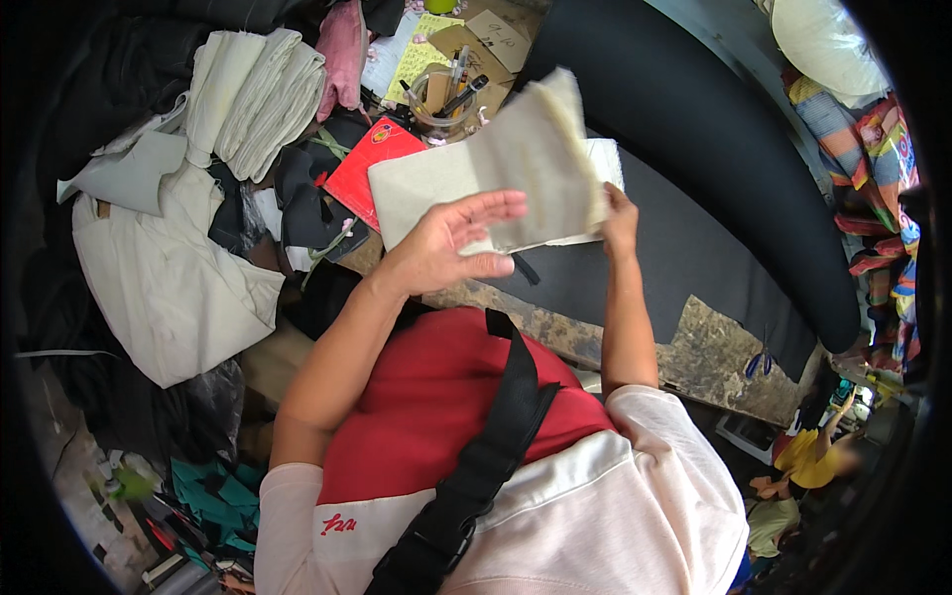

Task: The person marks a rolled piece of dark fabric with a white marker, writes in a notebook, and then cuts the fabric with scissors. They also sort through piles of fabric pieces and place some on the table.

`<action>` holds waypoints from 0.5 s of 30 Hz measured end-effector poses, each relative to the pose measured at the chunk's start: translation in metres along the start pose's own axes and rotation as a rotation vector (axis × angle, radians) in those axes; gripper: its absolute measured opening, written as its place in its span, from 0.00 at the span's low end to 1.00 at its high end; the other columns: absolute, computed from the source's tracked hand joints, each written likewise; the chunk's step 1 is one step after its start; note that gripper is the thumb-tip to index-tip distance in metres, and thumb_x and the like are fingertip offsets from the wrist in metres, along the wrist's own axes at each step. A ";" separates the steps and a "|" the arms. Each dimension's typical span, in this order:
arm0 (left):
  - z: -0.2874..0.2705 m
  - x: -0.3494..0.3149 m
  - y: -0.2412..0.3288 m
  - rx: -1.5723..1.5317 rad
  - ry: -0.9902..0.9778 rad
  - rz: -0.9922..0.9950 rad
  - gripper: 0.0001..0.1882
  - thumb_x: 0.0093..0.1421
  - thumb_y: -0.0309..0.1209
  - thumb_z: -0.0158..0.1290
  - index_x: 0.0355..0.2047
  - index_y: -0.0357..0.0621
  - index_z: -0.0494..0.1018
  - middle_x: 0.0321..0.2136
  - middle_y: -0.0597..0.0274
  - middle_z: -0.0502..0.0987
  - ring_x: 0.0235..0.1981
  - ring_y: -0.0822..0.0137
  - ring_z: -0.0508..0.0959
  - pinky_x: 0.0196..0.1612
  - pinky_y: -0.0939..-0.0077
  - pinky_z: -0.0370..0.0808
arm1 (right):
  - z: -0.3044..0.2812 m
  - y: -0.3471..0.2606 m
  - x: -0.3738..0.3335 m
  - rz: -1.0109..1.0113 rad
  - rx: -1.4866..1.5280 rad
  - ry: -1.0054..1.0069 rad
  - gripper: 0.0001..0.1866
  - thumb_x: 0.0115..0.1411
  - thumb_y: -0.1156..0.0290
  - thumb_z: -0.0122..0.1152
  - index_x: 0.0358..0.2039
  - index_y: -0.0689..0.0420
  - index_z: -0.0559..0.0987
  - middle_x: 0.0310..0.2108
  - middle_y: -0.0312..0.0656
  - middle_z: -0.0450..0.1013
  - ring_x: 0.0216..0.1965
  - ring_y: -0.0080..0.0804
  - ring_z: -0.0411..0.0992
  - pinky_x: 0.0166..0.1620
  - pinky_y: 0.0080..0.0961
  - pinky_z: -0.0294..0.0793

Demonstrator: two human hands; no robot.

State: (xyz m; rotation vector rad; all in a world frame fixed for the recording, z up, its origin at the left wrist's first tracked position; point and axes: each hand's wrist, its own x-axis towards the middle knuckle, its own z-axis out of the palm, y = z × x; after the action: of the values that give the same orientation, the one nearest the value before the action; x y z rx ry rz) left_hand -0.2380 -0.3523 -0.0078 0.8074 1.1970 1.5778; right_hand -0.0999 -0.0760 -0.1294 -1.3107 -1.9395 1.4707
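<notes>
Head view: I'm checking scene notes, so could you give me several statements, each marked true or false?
1. The right grip holds the cream cloth. True.
2. Both grips are clenched. False: the left grip is open.
3. Pens stand in the cup. True.
4. Blue-handled scissors lie left of the held cloth. False: the scissors lie to its right.
5. The card left of the held cloth is red. True.
</notes>
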 end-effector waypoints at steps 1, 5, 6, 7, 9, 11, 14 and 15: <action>-0.004 0.001 -0.003 0.157 0.152 -0.123 0.37 0.49 0.26 0.63 0.59 0.44 0.60 0.53 0.55 0.70 0.55 0.66 0.68 0.57 0.70 0.62 | -0.011 0.002 0.005 0.120 0.261 0.002 0.36 0.57 0.45 0.55 0.49 0.70 0.71 0.39 0.49 0.73 0.39 0.36 0.73 0.42 0.30 0.74; -0.038 -0.012 -0.038 0.633 0.798 -0.348 0.38 0.47 0.29 0.64 0.57 0.37 0.60 0.48 0.51 0.72 0.53 0.62 0.69 0.50 0.70 0.68 | -0.048 0.007 0.012 0.264 0.529 0.087 0.37 0.62 0.39 0.41 0.48 0.67 0.71 0.35 0.46 0.73 0.32 0.29 0.73 0.36 0.25 0.73; -0.046 -0.017 -0.050 0.584 0.880 -0.325 0.38 0.47 0.30 0.65 0.56 0.35 0.61 0.45 0.50 0.73 0.48 0.63 0.71 0.47 0.70 0.70 | -0.052 0.007 0.013 0.256 0.498 0.141 0.35 0.62 0.41 0.44 0.45 0.66 0.73 0.33 0.44 0.74 0.30 0.30 0.73 0.36 0.25 0.73; -0.051 -0.024 -0.060 0.517 0.960 -0.330 0.38 0.46 0.30 0.65 0.55 0.33 0.61 0.42 0.49 0.74 0.43 0.63 0.74 0.43 0.71 0.72 | -0.052 0.008 0.013 0.214 0.341 0.131 0.35 0.61 0.41 0.47 0.44 0.67 0.74 0.33 0.45 0.74 0.31 0.30 0.73 0.36 0.26 0.73; -0.057 -0.033 -0.077 0.385 1.037 -0.359 0.38 0.45 0.30 0.65 0.54 0.30 0.61 0.37 0.48 0.75 0.37 0.64 0.76 0.39 0.72 0.74 | -0.045 0.008 0.012 0.134 0.026 0.125 0.35 0.59 0.42 0.52 0.42 0.69 0.76 0.34 0.46 0.75 0.33 0.32 0.73 0.37 0.26 0.73; -0.060 -0.038 -0.086 0.249 1.033 -0.415 0.37 0.45 0.29 0.65 0.53 0.28 0.60 0.34 0.48 0.75 0.34 0.65 0.77 0.37 0.75 0.74 | -0.032 0.007 0.011 0.072 -0.238 0.144 0.30 0.50 0.48 0.65 0.35 0.67 0.80 0.34 0.49 0.76 0.35 0.38 0.74 0.41 0.30 0.73; -0.063 -0.038 -0.088 0.276 1.037 -0.427 0.39 0.45 0.29 0.65 0.54 0.28 0.58 0.33 0.50 0.76 0.32 0.65 0.77 0.36 0.74 0.74 | -0.009 -0.002 0.007 0.055 -0.578 0.120 0.23 0.44 0.53 0.70 0.32 0.61 0.82 0.37 0.48 0.75 0.42 0.42 0.72 0.46 0.35 0.71; -0.063 -0.038 -0.086 0.252 1.036 -0.456 0.38 0.45 0.28 0.65 0.54 0.28 0.60 0.34 0.50 0.76 0.32 0.65 0.77 0.36 0.75 0.74 | -0.007 -0.007 0.004 0.037 -0.670 0.088 0.21 0.42 0.55 0.70 0.31 0.60 0.82 0.38 0.47 0.74 0.43 0.43 0.71 0.47 0.36 0.70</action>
State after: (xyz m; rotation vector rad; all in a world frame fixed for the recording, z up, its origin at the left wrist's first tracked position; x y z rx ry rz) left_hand -0.2573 -0.4034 -0.1073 -0.2390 2.1489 1.4652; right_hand -0.1000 -0.0694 -0.1212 -1.6385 -2.4610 0.7627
